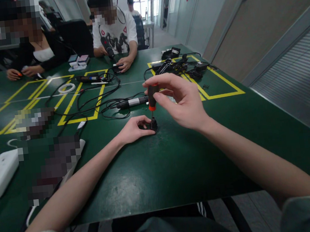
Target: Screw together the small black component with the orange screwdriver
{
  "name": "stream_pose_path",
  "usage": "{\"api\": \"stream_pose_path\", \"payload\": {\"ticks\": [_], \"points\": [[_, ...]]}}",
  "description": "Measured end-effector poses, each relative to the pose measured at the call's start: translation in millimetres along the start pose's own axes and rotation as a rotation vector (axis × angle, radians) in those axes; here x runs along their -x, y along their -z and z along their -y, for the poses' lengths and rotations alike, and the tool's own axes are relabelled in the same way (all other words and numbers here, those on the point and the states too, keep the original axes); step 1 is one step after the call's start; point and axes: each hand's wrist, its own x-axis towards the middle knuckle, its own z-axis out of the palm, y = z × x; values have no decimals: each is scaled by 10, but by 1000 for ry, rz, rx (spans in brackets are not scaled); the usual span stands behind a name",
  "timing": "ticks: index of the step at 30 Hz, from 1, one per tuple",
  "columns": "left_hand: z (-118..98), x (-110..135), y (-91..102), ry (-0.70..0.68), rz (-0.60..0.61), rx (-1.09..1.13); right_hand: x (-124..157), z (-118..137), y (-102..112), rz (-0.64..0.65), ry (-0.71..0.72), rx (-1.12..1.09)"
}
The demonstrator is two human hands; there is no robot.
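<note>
My right hand [179, 98] grips a screwdriver [153, 94] with a black and orange handle, held upright with its shaft pointing down. The screwdriver's tip meets the top of a small black part [153, 123] on the green table. Beside that part, my left hand [135, 129] is closed on it, thumb and fingers steadying it from the left. The part's exact kind is too small to make out. Just behind my hands lies a black and silver pen-shaped tool [133, 102] with a cable.
Tangled black cables and adapters [177, 65] lie at the back right inside yellow tape. A white power strip [2, 174] and a blurred dark device [57, 163] are at the left. Across the table [156, 182], one person [114, 31] holds a power screwdriver; another person [37, 51] sits further left.
</note>
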Motion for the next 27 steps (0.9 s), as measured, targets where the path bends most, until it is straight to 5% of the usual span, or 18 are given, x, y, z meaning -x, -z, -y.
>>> {"api": "stream_pose_path", "payload": {"ticks": [11, 27], "points": [[-33, -18, 47, -96, 107, -181, -6, 5, -15, -43, 2, -24], [70, -82, 30, 60, 44, 83, 0, 52, -32, -16, -5, -35]]}}
